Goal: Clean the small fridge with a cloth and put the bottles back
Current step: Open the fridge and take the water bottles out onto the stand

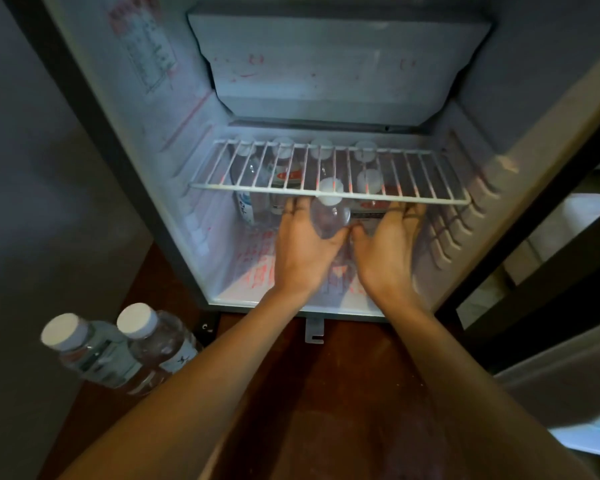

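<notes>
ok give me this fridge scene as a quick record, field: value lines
fridge door: open
wire shelf: in place, bare on top
bottles inside: several upright below the shelf, at the back
left hand: holding a clear bottle, white cap
right hand: open, beside that bottle
bottles outside: two, on the floor at left
cloth: not visible

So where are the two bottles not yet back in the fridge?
The two water bottles lie side by side at lower left of the head view, outside the fridge, beside the left forearm.

Under the shelf: clear plastic bottles stood inside the small open fridge, below the wire rack shelf.
Floor, left: two capped water bottles lay before the fridge.
</notes>
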### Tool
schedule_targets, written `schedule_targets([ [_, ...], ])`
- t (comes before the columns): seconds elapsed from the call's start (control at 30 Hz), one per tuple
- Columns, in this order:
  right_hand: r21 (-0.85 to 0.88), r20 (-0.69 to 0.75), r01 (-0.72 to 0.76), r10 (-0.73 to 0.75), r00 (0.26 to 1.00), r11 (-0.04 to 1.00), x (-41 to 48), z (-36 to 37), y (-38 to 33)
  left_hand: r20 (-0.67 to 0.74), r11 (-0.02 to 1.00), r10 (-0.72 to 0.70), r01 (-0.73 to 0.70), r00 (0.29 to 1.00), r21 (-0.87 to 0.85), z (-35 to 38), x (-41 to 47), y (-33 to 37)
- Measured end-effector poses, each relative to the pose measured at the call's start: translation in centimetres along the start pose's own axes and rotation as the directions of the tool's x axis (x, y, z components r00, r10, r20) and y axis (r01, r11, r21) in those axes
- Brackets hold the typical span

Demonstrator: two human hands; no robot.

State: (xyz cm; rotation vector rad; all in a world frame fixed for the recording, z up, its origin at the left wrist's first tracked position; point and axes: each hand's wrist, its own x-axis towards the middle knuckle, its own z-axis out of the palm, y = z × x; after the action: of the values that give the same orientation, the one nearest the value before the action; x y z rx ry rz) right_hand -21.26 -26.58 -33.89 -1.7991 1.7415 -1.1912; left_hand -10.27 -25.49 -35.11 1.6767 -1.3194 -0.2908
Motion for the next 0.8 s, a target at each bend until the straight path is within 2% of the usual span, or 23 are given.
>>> schedule_targets([
  [0.2,0.174,-0.022,0.028,-0.024,0.999,0.984,-3.0,-0.5,0.1,-0.029,0.996,0.043,-0.045,0.999,-0.075,-2.8,-3.0,-0.6],
  [0.3,0.209,-0.022,0.065,-0.061,0.998,0.976,-5.4,-0.8,-0.1,-0.012,0.995,0.061,-0.062,0.998,-0.074,-4.6,-4.6,-1.0],
  [0.43,0.162,0.003,0.12,-0.122,0.992,0.979,-8.3,-0.8,-0.6,0.027,0.997,0.072,-0.072,0.997,-0.004,-7.8,-6.6,-1.4],
  [0.63,0.207,0.085,0.108,-0.128,0.988,0.972,-11.0,-0.6,-2.5,0.116,0.994,-0.026,0.013,0.993,0.113,-12.8,-8.8,-1.5],
  [0.8,0.209,0.203,0.1,-0.143,0.969,0.973,-13.5,0.4,-3.5,0.225,0.939,-0.12,0.036,0.967,0.343,-16.2,-9.5,-2.4],
])
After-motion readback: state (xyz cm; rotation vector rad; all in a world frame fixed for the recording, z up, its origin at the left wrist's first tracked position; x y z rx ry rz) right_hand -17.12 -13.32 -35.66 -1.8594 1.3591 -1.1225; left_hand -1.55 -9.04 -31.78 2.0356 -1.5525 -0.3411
